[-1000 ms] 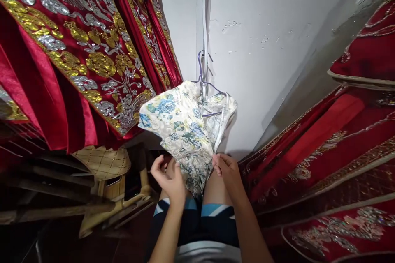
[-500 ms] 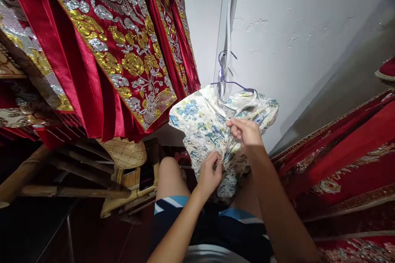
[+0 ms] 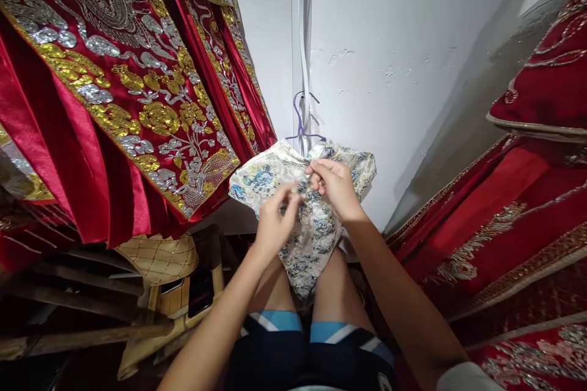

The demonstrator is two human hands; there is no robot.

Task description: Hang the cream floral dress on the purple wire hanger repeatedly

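Observation:
A white short-sleeved blouse (image 3: 300, 256) with blue and yellowish flowers hangs in front of me on a purple wire hanger (image 3: 300, 125). Just below its neckline, my right hand (image 3: 337, 186) pinches the front edge between thumb and forefinger. My left hand (image 3: 276, 217) is over the blouse's chest, a little lower and to the left. Its forefinger and thumb point toward the right hand with a small gap between them, slightly blurred. The lower part of the blouse hangs down between my knees.
Red satin costumes with gold and silver sequins (image 3: 160, 116) hang at the left. More red embroidered cloth (image 3: 481, 214) is on the right. A bamboo chair (image 3: 151, 333) holding a dark phone (image 3: 200, 290) stands low left. Behind the hanger is a white wall (image 3: 380, 30).
My left hand has left the lower front edge and risen toward the neckline. The right hand still pinches near the top. The blouse front now hangs flatter, and the view has shifted right.

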